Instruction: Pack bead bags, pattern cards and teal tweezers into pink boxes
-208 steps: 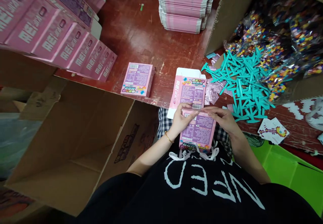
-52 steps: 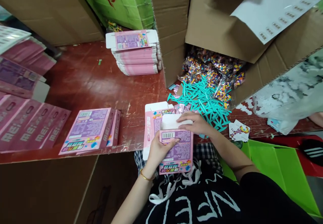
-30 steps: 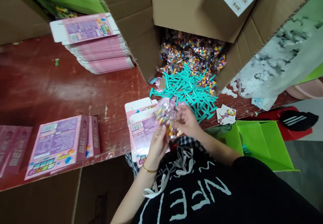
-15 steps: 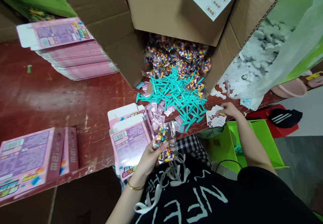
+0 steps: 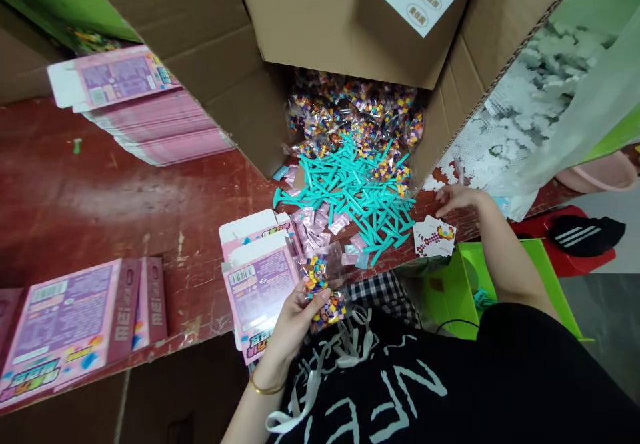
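Observation:
My left hand [image 5: 299, 316] is closed on a clear plastic bag [image 5: 334, 307] of small multicoloured cubes, low in front of my chest. Under and beside that wrist lie flat pink-and-purple cartons [image 5: 260, 281]. My right hand [image 5: 459, 199] is at the table's right side, its fingers stretched out and apart with nothing visible in them. Just beyond the fingertips are white perforated pieces [image 5: 440, 176]. Below the hand, near the table edge, rests a small stack of printed cards [image 5: 435, 237]. Left of it spreads a heap of teal plastic sticks [image 5: 350, 194].
An open cardboard box [image 5: 345, 31] with bags of cubes [image 5: 355, 114] stands at the back. Small pink sachets [image 5: 313, 227] lie beside the sticks. Stacked cartons [image 5: 155, 134] and more cartons [image 5: 75, 317] are at left. A green bin [image 5: 530, 284] stands below at right.
My right hand has left the card stack and moved up and away, toward the white pieces. My left hand still holds the bag. The view has shifted slightly.

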Tool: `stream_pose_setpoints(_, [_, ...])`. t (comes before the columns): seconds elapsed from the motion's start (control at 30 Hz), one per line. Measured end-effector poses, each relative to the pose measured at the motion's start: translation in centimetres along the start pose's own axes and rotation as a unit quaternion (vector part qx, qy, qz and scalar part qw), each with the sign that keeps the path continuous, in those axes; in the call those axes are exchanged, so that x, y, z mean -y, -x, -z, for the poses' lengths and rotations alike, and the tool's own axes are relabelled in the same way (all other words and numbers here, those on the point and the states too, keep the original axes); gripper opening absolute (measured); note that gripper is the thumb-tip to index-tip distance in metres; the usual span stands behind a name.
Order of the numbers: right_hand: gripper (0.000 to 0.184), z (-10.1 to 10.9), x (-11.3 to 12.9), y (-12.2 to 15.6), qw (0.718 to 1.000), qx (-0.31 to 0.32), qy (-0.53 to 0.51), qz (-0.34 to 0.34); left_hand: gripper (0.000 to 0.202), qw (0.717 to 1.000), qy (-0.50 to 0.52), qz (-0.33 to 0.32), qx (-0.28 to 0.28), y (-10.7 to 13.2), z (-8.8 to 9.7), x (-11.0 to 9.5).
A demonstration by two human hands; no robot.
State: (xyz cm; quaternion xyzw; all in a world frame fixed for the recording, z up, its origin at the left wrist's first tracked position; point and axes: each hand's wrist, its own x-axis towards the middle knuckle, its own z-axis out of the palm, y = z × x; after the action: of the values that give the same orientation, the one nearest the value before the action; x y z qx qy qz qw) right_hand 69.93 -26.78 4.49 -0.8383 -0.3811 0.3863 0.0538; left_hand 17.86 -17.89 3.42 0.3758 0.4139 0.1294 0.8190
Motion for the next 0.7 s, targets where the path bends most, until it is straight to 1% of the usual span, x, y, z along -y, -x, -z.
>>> stream_pose_setpoints(0.03, [0.072, -0.9, 0.0, 0.7, 0.999, 0.01, 0.031, 0.003, 0.064, 1.0, 0.003, 0.0, -0.009, 0.1, 0.1, 0.2])
stream_pose_setpoints(0.07, [0.071, -2.0, -0.1, 1.6, 0.999, 0.006, 0.054, 0.009, 0.064, 1.0, 0.009, 0.002, -0.013, 0.1, 0.1, 0.4])
stream_pose_setpoints(0.13, [0.066, -4.1, -0.8, 3.1, 0.997, -0.033, 0.073, 0.018, 0.064, 1.0, 0.02, 0.009, -0.004, 0.2, -0.1, 0.7])
stream_pose_setpoints(0.2, [0.061, -5.6, -1.7, 4.1, 0.996, -0.077, 0.046, 0.021, 0.066, 0.999, 0.027, 0.02, 0.021, 0.1, -0.4, 0.8])
stream_pose_setpoints(0.27, [0.06, -6.3, -2.5, 4.4, 0.994, -0.102, -0.026, 0.014, 0.066, 0.999, 0.019, 0.028, 0.037, 0.0, -0.8, 0.7])
stream_pose_setpoints(0.33, [0.063, -6.2, -2.8, 4.3, 0.99, -0.111, -0.093, 0.005, 0.067, 0.999, 0.005, 0.02, 0.037, -0.2, -1.2, 0.4])
stream_pose_setpoints(0.4, [0.064, -5.8, -2.8, 4.3, 0.986, -0.118, -0.114, 0.004, 0.068, 1.0, -0.002, 0.006, 0.029, -0.2, -1.4, 0.1])
stream_pose_setpoints(0.57, [0.066, -4.3, -2.7, 4.8, 0.991, -0.11, -0.067, 0.023, 0.073, 1.0, 0.001, 0.002, 0.005, 0.0, -1.5, 0.1])
stream_pose_setpoints(0.63, [0.066, -3.0, -2.9, 4.7, 0.992, -0.113, -0.058, 0.025, 0.072, 1.0, 0.004, 0.004, 0.004, 0.1, -1.3, 0.3])
stream_pose_setpoints(0.7, [0.064, -1.4, -3.0, 3.7, 0.987, -0.142, -0.066, 0.018, 0.071, 1.0, 0.009, 0.011, 0.009, 0.1, -1.3, 0.4])
